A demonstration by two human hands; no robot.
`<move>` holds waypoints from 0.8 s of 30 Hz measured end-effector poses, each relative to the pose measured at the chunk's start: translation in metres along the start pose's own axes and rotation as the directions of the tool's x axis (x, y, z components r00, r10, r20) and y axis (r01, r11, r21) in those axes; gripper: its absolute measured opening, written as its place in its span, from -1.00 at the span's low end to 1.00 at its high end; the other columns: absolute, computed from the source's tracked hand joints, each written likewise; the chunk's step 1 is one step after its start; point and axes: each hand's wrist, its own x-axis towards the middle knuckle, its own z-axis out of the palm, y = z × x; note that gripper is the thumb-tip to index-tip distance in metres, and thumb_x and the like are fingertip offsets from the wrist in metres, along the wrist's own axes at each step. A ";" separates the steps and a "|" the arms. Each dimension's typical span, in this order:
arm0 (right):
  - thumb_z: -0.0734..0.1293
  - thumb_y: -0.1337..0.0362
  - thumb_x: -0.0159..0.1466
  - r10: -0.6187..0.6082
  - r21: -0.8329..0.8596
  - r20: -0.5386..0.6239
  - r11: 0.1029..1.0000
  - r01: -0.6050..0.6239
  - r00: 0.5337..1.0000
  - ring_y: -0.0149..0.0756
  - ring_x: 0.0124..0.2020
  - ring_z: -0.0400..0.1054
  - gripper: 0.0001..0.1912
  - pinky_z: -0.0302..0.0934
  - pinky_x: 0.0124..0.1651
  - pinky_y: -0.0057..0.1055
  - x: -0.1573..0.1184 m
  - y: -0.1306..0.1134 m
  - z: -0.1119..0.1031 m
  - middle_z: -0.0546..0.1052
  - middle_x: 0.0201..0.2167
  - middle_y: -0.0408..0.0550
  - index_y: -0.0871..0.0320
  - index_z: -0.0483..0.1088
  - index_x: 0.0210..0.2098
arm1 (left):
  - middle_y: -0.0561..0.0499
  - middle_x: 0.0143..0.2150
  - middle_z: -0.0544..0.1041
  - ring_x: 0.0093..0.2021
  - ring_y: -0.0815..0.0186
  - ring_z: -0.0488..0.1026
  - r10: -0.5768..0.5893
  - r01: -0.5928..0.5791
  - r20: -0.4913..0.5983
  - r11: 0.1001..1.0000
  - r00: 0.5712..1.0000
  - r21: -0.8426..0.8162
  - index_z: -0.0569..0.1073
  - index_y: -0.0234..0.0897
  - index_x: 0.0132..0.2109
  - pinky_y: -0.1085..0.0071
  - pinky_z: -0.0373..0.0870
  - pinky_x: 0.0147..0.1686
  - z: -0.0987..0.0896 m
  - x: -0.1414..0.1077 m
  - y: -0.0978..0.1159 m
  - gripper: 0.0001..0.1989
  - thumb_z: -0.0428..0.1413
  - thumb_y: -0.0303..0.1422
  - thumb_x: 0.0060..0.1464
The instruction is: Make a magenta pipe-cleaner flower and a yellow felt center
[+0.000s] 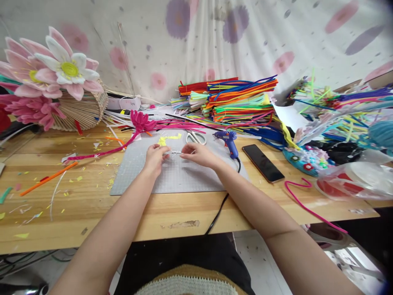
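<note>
Over the grey cutting mat (190, 180), a thin white strand (175, 153), perhaps wire or pipe cleaner, stretches between my two hands. My left hand (156, 157) pinches its left end, and my right hand (198, 155) grips the right end with thumb and fingers together. Just behind the hands lie yellow scraps (167, 139) and a pair of white-handled scissors (195, 138). A blue glue gun (229, 141) rests on the mat to the right of my right hand, its black cord (219, 215) running off the front edge.
A pink pipe-cleaner flower (141, 122) with a long stem lies at left, near an orange stick (49, 179). Bundles of coloured pipe cleaners (239, 100) are stacked at the back. A phone (263, 163) and a pink pipe cleaner (310, 208) lie right. A flower basket (82, 108) stands far left.
</note>
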 end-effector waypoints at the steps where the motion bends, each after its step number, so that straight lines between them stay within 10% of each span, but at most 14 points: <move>1: 0.32 0.16 0.08 -0.018 0.016 -0.029 1.000 0.018 0.999 -0.44 -0.41 0.30 -0.78 0.13 -0.34 -0.50 0.007 -0.002 0.011 0.46 -0.42 -0.11 0.20 0.36 -0.37 | 0.11 -0.45 0.38 -0.45 0.46 0.36 -0.001 0.001 0.004 1.000 1.000 0.002 0.17 -0.26 -0.33 0.56 0.29 -0.54 0.000 0.000 0.000 -0.57 0.19 -0.57 -0.38; 10: 0.27 0.25 0.13 -0.081 -0.158 -0.203 0.986 0.049 0.976 -0.42 -0.43 0.29 -0.87 0.07 -0.36 -0.47 0.023 -0.005 0.037 0.49 -0.45 -0.10 0.18 0.41 -0.45 | 0.09 -0.47 0.42 -0.46 0.44 0.40 0.000 -0.005 0.052 0.996 0.999 0.092 0.17 -0.27 -0.28 0.52 0.31 -0.47 0.000 -0.003 -0.002 -0.58 0.20 -0.56 -0.30; 17: 0.30 0.26 0.08 0.140 0.287 -0.078 0.951 -0.112 0.987 -0.49 -0.54 0.23 -0.85 0.06 -0.43 -0.51 0.026 0.008 0.030 0.47 -0.54 -0.11 0.24 0.39 -0.51 | 0.01 -0.21 0.41 -0.26 0.37 0.43 0.258 -0.251 -0.019 0.952 0.966 0.175 0.19 -0.21 -0.18 0.42 0.36 -0.29 -0.002 0.005 -0.007 -0.54 0.24 -0.40 -0.24; 24: 0.31 0.21 0.05 0.121 0.465 0.009 0.878 -0.111 0.993 -0.53 -0.56 0.19 -0.80 0.03 -0.46 -0.54 0.024 0.006 0.028 0.46 -0.56 -0.13 0.26 0.42 -0.52 | 0.04 -0.28 0.41 -0.37 0.42 0.45 0.233 -0.242 0.095 0.966 0.968 0.090 0.18 -0.23 -0.20 0.37 0.38 -0.26 -0.004 0.007 -0.010 -0.48 0.25 -0.51 -0.33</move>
